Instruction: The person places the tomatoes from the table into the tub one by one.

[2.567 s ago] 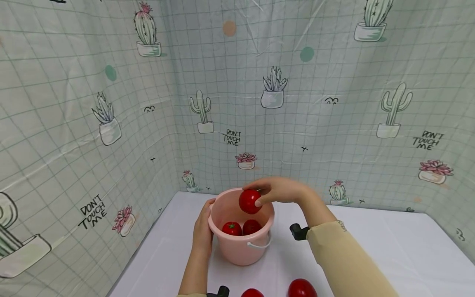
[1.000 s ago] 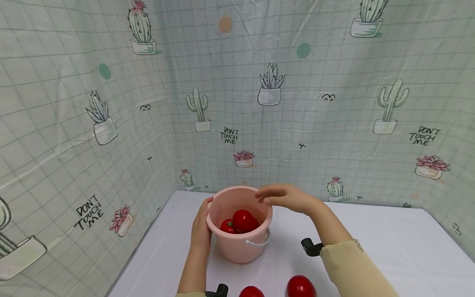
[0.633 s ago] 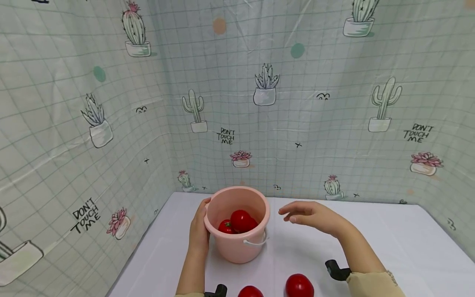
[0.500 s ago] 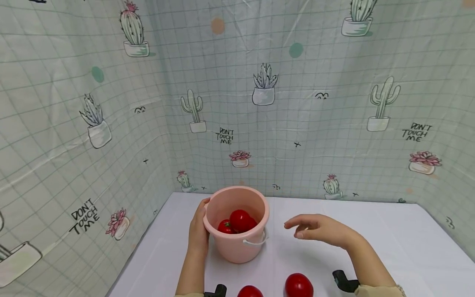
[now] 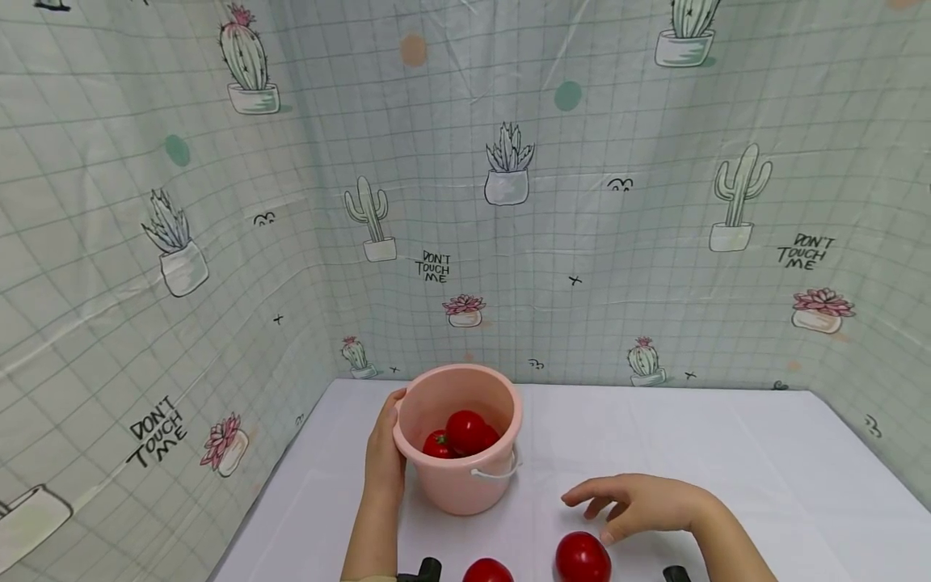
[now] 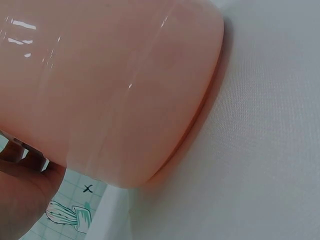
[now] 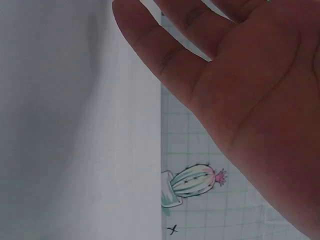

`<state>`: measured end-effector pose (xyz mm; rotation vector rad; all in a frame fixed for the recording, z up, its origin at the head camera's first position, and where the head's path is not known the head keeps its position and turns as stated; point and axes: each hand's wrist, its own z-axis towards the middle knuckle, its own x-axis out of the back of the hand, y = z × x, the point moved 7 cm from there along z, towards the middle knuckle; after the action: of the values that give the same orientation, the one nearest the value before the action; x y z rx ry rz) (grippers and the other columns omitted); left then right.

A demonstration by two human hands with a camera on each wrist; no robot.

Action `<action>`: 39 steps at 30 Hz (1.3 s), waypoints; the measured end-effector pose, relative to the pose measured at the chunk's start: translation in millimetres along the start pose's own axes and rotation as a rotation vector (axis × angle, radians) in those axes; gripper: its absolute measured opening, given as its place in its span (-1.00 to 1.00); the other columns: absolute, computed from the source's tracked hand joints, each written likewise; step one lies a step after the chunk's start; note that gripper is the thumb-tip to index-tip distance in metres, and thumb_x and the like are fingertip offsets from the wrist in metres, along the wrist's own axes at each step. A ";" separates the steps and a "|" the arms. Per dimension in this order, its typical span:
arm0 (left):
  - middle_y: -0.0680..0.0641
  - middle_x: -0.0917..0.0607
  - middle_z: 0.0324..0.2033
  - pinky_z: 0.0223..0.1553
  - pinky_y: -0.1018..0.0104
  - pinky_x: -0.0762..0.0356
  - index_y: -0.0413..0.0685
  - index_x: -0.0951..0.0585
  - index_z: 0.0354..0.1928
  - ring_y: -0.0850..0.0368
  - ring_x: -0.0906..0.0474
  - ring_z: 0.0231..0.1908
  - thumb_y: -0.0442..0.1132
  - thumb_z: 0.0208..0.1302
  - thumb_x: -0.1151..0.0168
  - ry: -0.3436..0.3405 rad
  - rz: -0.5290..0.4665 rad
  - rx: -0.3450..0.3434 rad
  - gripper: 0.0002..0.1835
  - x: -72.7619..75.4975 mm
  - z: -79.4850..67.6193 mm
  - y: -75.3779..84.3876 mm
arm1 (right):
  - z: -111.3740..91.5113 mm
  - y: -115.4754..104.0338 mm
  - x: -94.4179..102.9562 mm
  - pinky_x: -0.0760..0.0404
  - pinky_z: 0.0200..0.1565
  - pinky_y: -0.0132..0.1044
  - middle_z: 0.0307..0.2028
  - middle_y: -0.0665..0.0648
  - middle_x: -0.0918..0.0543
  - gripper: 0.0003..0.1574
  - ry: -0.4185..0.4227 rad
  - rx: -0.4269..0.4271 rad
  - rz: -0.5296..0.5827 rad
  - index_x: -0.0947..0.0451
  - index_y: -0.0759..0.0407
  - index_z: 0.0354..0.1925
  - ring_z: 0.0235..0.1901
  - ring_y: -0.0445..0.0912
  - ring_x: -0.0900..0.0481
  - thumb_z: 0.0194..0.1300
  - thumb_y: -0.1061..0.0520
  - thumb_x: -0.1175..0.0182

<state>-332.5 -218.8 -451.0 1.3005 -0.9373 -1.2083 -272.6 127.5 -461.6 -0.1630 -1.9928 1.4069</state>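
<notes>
A pink bucket [image 5: 465, 485] with a thin white handle stands upright on the white table. My left hand [image 5: 385, 453] holds its left side near the rim; in the left wrist view, bent fingers [image 6: 30, 170] of that hand lie against the wall. Inside sit a tomato [image 5: 439, 444] with a green stem, a glossy red tomato [image 5: 465, 431] on top, and another partly hidden behind it. At the front, my right hand [image 5: 647, 508] hovers with spread, slightly bent fingers just above a red tomato [image 5: 583, 558], nothing in its grasp. Left of that, another red tomato [image 5: 488, 571] is cut off by the frame's bottom edge.
The white tabletop [image 5: 698, 453] stretches right of the bucket. Cactus-printed, grid-patterned cloth [image 5: 582, 323] hangs behind the table and along its left side. A black wrist camera mount [image 5: 429, 570] shows at the left wrist.
My right hand has let a tomato go inside the bucket, then moved right and down toward the tomato at the front. My left hand has stayed on the bucket.
</notes>
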 end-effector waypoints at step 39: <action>0.25 -0.40 0.36 0.33 0.06 -0.41 0.53 -0.37 0.34 0.19 -0.27 0.37 0.32 0.44 0.15 0.012 0.062 0.042 -0.51 -2.3 -4.5 2.0 | -6.0 15.3 -16.8 -0.48 0.19 -0.23 0.20 -0.27 -0.54 -0.31 -0.087 -0.085 -0.126 -0.49 -0.27 0.27 0.19 -0.35 -0.44 0.16 -0.01 -0.38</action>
<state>-328.2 -215.9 -449.2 1.3008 -0.9919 -1.1381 -260.5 130.7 -481.5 -0.0134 -2.0971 1.2698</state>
